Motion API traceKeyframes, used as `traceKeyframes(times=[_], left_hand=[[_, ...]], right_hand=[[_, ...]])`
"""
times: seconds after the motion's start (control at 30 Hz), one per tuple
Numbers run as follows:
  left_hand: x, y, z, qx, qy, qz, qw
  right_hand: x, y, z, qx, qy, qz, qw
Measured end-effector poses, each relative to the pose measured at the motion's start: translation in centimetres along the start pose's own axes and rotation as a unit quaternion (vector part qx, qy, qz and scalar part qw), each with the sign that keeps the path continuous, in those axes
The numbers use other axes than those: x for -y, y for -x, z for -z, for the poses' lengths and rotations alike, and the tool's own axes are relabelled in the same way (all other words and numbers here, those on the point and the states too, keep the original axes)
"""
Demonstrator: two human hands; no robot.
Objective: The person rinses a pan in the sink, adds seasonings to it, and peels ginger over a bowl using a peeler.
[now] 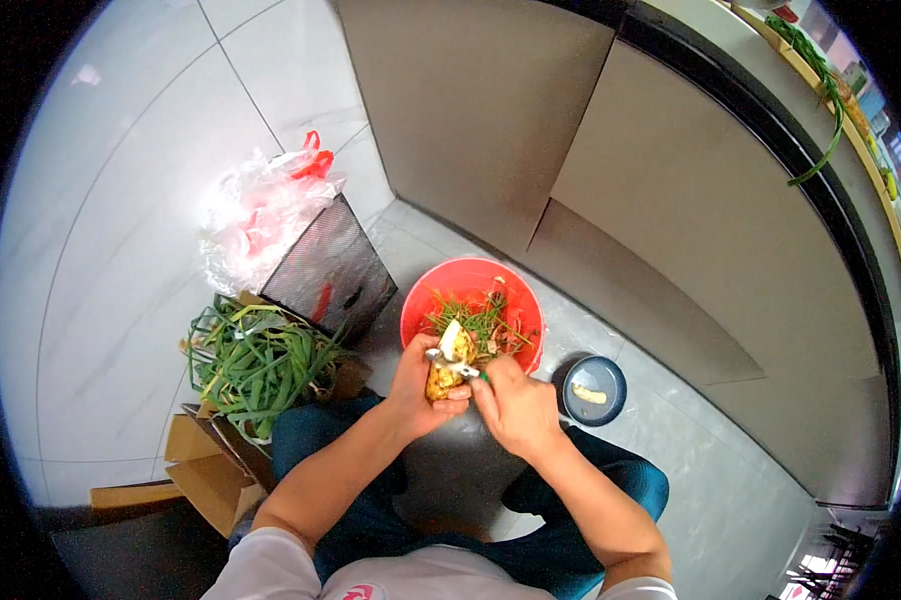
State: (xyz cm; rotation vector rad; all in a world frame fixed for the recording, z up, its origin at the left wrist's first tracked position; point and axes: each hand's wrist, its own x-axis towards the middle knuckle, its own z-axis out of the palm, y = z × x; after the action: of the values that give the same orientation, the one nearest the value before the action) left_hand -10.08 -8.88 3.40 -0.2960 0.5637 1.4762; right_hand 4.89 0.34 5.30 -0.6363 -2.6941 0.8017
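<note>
A knobbly yellow-brown root or tuber (pixel 444 382), with a pale peeled patch at its upper end, is held in my left hand (pixel 416 392), the fingers wrapped round it. My right hand (pixel 518 405) is closed on a peeler (pixel 462 368), whose metal head lies across the root. Both hands are above the near edge of a red basin (pixel 418 305) holding green stalks and scraps (pixel 486 322). To the right of my right hand, a dark round bowl (pixel 619 392) on the floor holds a pale peeled piece (pixel 589 394).
A mesh bin (pixel 331 265) with plastic bags (pixel 261 215) stands at the left. Green leafy stalks (pixel 261 365) are heaped beside it, near an open cardboard box (pixel 203 460). Grey cabinets (pixel 671 190) border the floor behind the basin, with a counter edge (pixel 751 95) above.
</note>
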Motion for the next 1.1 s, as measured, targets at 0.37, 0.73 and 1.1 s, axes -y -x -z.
traceKeyframes(times=[0.37, 0.73, 1.1], left_hand=[[0.2, -0.3, 0.9, -0.013, -0.022, -0.013, 1.000], [-0.1, 0.0, 0.9, 0.060, 0.003, 0.011, 0.998], [0.4, -0.3, 0.6, 0.012, -0.080, -0.025, 0.996]], right_hand=[[-1.0, -0.2, -0.5, -0.016, 0.009, 0.077, 0.997], [-3.3, -1.0, -1.2, 0.016, -0.174, -0.151, 0.973], [-2.9, -1.9, -0.2, -0.011, 0.036, -0.125, 0.991]])
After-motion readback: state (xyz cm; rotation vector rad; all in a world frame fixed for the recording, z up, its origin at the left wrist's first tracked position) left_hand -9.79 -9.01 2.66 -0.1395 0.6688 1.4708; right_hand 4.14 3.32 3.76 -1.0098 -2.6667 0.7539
